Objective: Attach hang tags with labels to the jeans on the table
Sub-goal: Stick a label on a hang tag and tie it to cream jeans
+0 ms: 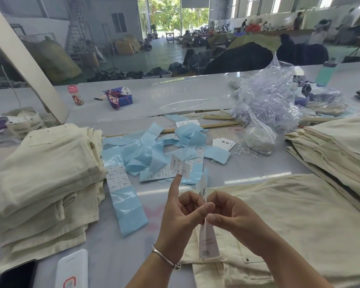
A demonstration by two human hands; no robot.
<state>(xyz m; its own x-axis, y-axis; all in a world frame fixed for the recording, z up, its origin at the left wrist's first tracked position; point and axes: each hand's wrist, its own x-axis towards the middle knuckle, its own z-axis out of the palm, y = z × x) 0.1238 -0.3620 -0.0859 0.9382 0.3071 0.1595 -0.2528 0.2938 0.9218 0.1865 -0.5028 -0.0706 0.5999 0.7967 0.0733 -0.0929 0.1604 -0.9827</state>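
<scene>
Both hands meet over cream jeans (279,215) spread on the table in front of me. My left hand (181,213) and my right hand (235,213) pinch a white hang tag (208,240) between thumbs and fingers; the tag hangs down below them and sticks up above. A small white label sticker (180,166) clings to the tip of my raised left index finger. Blue backing strips with printed labels (116,179) lie scattered just beyond my hands. A few loose hang tags (223,143) with strings lie farther back.
A stack of folded cream jeans (44,179) sits at left, another stack (337,150) at right. A plastic bag of clear loops (266,102) stands behind. A phone (17,275) and white power bank (72,269) lie near the front edge. A small bottle (76,94) and blue tray (121,98) are far back.
</scene>
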